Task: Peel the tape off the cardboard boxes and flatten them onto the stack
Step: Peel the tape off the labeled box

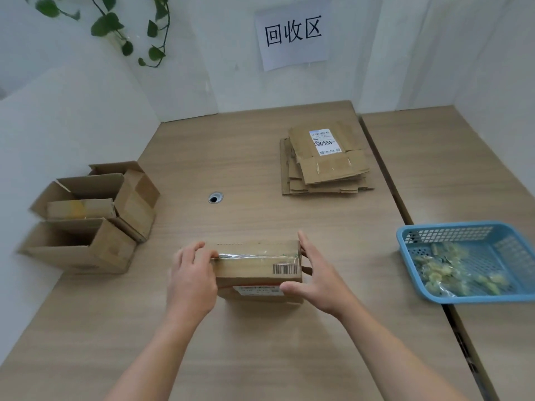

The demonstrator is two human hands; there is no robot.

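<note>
Box (257, 267) at 6 o'clock on desk (260, 357), tape (254, 255) unpeeled | left hand (192, 277) grip pinching tape end | right hand (318, 282) grip wide, bracing box | stack (324, 160) at 1 o'clock: several flattened | open boxes (92, 215) at 9 o'clock: pending

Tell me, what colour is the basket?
Light blue; the basket shows in the head view.

Head camera (wide-angle) looks steeply down, close over the table (260, 175).
</note>
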